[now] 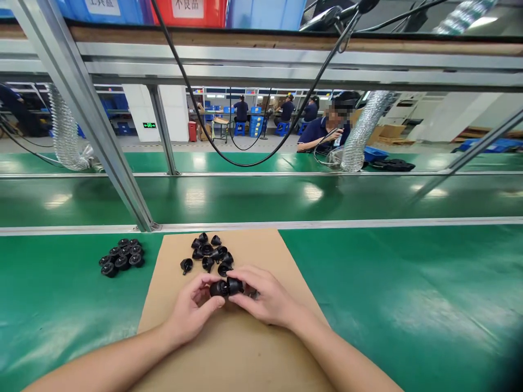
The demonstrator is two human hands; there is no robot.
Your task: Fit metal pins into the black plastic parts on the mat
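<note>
My left hand (192, 310) and my right hand (263, 296) meet over a brown cardboard sheet (237, 359). Each pinches a small black plastic part: the left one (218, 288) and the right one (235, 285) are pressed end to end between my fingertips. Just beyond my hands lies a loose pile of the same black parts (210, 253) on the cardboard. A second, tidier cluster of black round parts (121, 257) sits to the left on the green table mat (388, 305).
A slanted metal frame post (93, 130) rises from the table's far edge at left. A green conveyor belt (261, 198) runs behind it. A black cable (245, 160) hangs overhead. A seated person (322, 133) works across the belt; others sit farther back.
</note>
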